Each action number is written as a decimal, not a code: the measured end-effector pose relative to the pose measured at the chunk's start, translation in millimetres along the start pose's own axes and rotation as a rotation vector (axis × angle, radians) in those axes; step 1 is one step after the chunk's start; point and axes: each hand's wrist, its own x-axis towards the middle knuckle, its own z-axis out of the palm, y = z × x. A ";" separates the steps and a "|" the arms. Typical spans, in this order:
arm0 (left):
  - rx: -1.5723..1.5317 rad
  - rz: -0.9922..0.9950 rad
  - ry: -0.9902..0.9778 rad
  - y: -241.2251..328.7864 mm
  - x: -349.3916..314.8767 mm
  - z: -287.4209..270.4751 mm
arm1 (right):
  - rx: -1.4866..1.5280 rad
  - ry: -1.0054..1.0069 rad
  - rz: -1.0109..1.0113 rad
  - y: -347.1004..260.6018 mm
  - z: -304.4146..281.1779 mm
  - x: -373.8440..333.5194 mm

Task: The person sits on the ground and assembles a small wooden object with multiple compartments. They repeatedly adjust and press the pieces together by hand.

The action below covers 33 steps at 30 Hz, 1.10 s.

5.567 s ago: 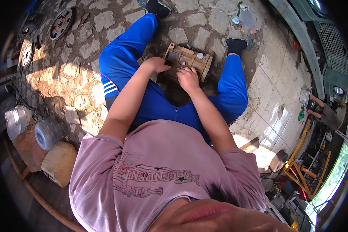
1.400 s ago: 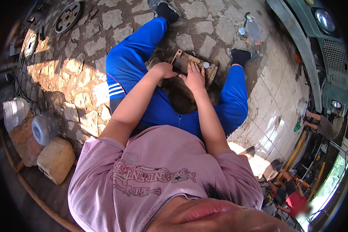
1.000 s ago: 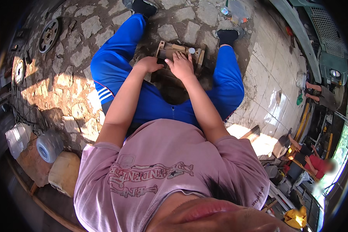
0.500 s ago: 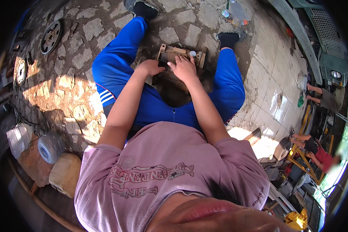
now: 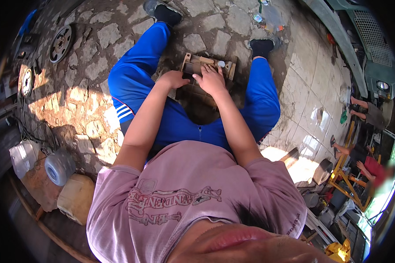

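Observation:
A boxy brown block-like part (image 5: 198, 90) with holes at its corners sits on the ground between my legs; I cannot tell its exact kind. My right hand (image 5: 211, 79) lies on top of it, palm down and fingers spread, over a flat brown piece (image 5: 192, 68). Just beyond those fingertips is a small round whitish cap-like thing (image 5: 221, 64). At the block's left edge, my left hand (image 5: 173, 79) is bent with its fingers curled against the side. Some of its fingertips are hidden.
Uneven stone paving (image 5: 107, 35) surrounds me, with pale tiles (image 5: 305, 83) on the right. A toothed metal ring (image 5: 60, 44) lies far left. Plastic jugs (image 5: 77, 197) stand near left. At right are a vehicle (image 5: 373, 48), a yellow frame (image 5: 344, 175) and another person (image 5: 373, 171).
The whole view has shifted slightly down and right. Both my hands keep nearly the same places on the block. The person at the right has moved their legs a little.

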 end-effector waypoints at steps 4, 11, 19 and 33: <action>0.015 0.014 0.004 -5.5 6.8 2.9 | -0.021 0.095 -0.032 3.7 16.1 2.2; 0.022 -0.003 -0.013 -0.1 -1.2 -2.0 | 0.024 0.076 0.014 0.9 8.8 0.2; 0.008 -0.011 -0.007 -3.8 -3.8 0.0 | 0.026 0.070 0.007 -4.8 1.7 -1.1; 0.011 0.009 -0.072 7.6 -2.1 -9.3 | -0.054 0.211 -0.058 19.3 35.6 4.6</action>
